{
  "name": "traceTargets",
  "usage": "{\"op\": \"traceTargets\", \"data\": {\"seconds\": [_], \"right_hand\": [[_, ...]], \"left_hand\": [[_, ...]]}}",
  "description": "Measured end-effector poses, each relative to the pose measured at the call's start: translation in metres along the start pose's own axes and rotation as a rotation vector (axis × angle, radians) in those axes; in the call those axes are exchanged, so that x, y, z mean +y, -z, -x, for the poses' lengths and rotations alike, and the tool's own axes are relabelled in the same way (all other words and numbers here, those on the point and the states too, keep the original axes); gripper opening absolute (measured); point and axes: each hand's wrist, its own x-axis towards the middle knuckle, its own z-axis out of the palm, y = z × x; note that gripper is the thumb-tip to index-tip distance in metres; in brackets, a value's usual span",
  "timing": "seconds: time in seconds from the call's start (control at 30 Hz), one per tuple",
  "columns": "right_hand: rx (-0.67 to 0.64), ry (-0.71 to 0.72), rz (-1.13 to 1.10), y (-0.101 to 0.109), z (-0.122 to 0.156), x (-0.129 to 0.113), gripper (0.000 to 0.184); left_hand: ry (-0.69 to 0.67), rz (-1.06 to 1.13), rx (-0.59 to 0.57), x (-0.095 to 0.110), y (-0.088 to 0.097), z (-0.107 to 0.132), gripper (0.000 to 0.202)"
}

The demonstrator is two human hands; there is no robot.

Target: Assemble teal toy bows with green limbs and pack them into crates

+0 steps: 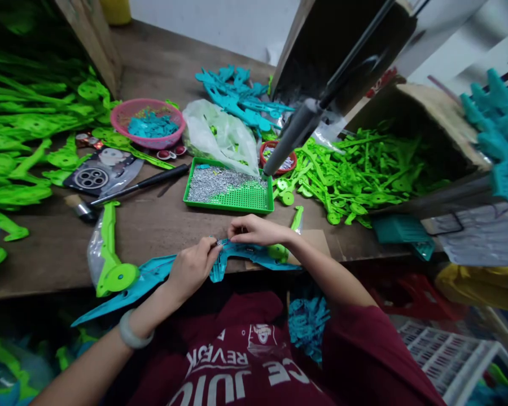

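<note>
A long turquoise plastic toy part (156, 269) lies along the table's front edge, with a bright green plastic arm (110, 248) joined near its left end and another green piece (278, 252) on its right. My left hand (191, 264) is closed on the middle of the turquoise part, and a tiny dark, shiny bit shows at its fingertips. Just to the right, my right hand (256, 230) hovers close over the same part with thumb and fingers pinched together. Whatever sits in that pinch is too small to make out.
Behind my hands stands a green tray (228, 206) of small metal pieces, probably screws. A grey powered screwdriver (294, 135) hangs above its right corner. A pink basket (117, 119), a black-handled tool (163, 176), a brush (80, 207) and heaps of green parts (355, 169) surround the work spot.
</note>
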Motion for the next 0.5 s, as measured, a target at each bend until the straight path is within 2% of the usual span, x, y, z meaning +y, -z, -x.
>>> {"op": "traceTargets", "data": {"seconds": [0.07, 0.13, 0.23, 0.3, 0.4, 0.5], "right_hand": [[0.038, -0.007, 0.055, 0.0, 0.002, -0.001, 0.011], [0.084, -0.005, 0.206, -0.002, 0.002, -0.001, 0.006], [0.117, 0.002, 0.38, -0.006, -0.002, 0.003, 0.007], [0.08, 0.019, 0.322, -0.009, -0.006, 0.006, 0.005], [-0.018, 0.068, 0.272, -0.01, -0.007, 0.009, 0.004], [-0.115, 0.103, 0.336, -0.005, -0.003, 0.004, 0.014]], "left_hand": [[0.007, 0.013, -0.003, 0.0, -0.003, -0.002, 0.028], [0.007, 0.03, -0.005, 0.001, -0.003, -0.005, 0.026], [-0.044, 0.014, 0.004, 0.003, -0.001, -0.009, 0.022], [-0.061, 0.003, 0.015, 0.004, 0.0, -0.011, 0.022], [0.021, 0.049, 0.034, 0.005, 0.001, -0.012, 0.026], [0.095, 0.062, 0.04, 0.006, 0.001, -0.014, 0.028]]}}
